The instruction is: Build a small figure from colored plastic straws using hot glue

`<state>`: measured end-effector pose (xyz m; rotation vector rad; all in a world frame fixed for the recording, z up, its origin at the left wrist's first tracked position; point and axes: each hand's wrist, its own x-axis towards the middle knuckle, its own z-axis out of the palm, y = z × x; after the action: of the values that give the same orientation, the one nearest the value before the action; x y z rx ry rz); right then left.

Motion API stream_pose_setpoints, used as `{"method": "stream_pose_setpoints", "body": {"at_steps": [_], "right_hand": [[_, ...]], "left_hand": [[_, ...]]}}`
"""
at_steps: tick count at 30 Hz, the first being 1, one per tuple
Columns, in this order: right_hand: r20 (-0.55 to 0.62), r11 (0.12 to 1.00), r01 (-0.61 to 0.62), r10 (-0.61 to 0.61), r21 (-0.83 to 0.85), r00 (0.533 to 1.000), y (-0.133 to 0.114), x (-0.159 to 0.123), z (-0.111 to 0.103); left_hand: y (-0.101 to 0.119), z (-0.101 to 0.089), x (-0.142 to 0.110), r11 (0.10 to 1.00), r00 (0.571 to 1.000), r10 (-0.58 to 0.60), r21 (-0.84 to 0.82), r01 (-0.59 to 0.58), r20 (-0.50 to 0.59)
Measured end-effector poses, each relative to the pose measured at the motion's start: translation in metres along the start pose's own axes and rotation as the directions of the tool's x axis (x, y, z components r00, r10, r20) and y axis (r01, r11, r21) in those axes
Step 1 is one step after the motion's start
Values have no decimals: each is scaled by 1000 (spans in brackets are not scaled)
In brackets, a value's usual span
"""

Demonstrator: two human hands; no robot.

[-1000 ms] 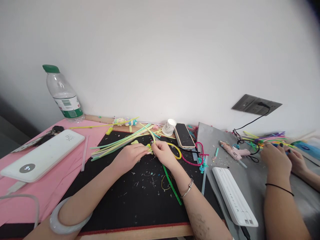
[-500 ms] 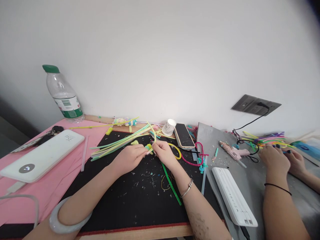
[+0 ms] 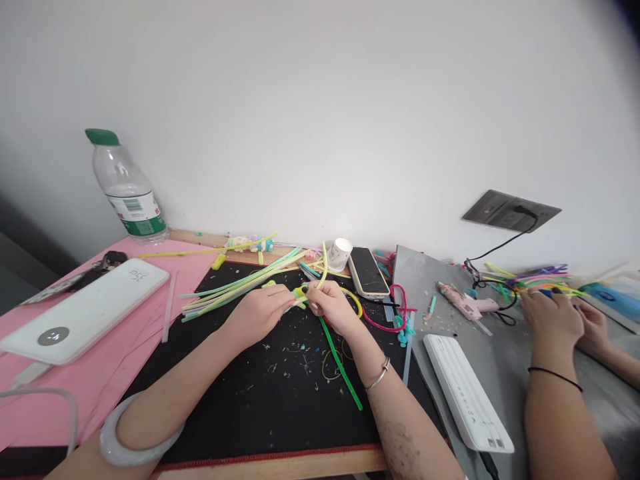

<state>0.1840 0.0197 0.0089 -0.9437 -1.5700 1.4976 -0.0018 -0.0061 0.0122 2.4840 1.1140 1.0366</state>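
My left hand (image 3: 257,312) and my right hand (image 3: 333,307) meet over the black mat (image 3: 260,393). Between their pinched fingertips is a small yellow-green coil (image 3: 300,294) of pipe cleaner. Its loose yellow end (image 3: 325,264) sticks up from my right hand's fingers. A pile of pale green and yellow pipe cleaners (image 3: 235,285) lies just behind my left hand. A dark green pipe cleaner (image 3: 343,365) lies under my right wrist.
A water bottle (image 3: 127,188) and white power bank (image 3: 83,311) are on the pink sheet at left. A paper cup (image 3: 340,254), phone (image 3: 369,271), glue gun (image 3: 467,303) and white keyboard (image 3: 467,392) lie right. Another person's hands (image 3: 560,320) handle coloured pipe cleaners (image 3: 537,277).
My right hand has turned slightly, and the yellow end has swung from leaning left to standing upright and further right. The other person's hands shifted a little to the right.
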Motion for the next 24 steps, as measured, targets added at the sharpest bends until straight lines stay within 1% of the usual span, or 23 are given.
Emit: {"method": "stream_pose_setpoints", "body": {"at_steps": [2, 3, 4, 6, 7, 9, 11, 13, 15, 18, 20, 22, 24], "right_hand": [[-13, 999, 17, -16, 30, 1000, -1, 0, 2], [-29, 999, 31, -30, 43, 999, -1, 0, 3], [-51, 997, 52, -49, 49, 997, -2, 0, 5], [-82, 994, 104, -101, 31, 991, -4, 0, 10], [-85, 991, 132, -130, 10, 988, -5, 0, 12], [-73, 985, 172, -174, -31, 982, -6, -1, 17], [-52, 981, 187, -190, -51, 980, -7, -2, 20], [-34, 981, 184, -186, -55, 982, -8, -3, 21], [-31, 985, 161, -162, -55, 986, -8, -4, 21], [-74, 992, 117, -121, -54, 990, -6, -3, 20], [-99, 990, 124, -130, -66, 987, -3, -2, 19], [-98, 983, 159, -168, -94, 981, -1, -2, 19], [-76, 973, 196, -206, -121, 976, -1, -1, 21]], "left_hand": [[3, -1, 2, 991, 997, -79, -109, 75, -25], [4, -1, 3, 972, 988, -152, -187, 143, -33], [5, -1, 3, 934, 970, -241, -280, 223, -33], [6, 2, 4, 798, 908, -420, -479, 367, -4], [6, 3, 5, 714, 872, -490, -568, 410, 14], [6, 7, 5, 568, 817, -575, -699, 434, 40], [6, 10, 5, 469, 790, -611, -780, 414, 52], [7, 11, 5, 393, 791, -608, -840, 375, 68], [7, 10, 5, 340, 796, -600, -877, 340, 76], [6, 10, 5, 304, 781, -622, -900, 314, 62], [5, 10, 6, 283, 769, -636, -909, 307, 62], [5, 11, 6, 270, 779, -622, -911, 310, 80], [5, 12, 6, 286, 800, -593, -904, 316, 92]]}}
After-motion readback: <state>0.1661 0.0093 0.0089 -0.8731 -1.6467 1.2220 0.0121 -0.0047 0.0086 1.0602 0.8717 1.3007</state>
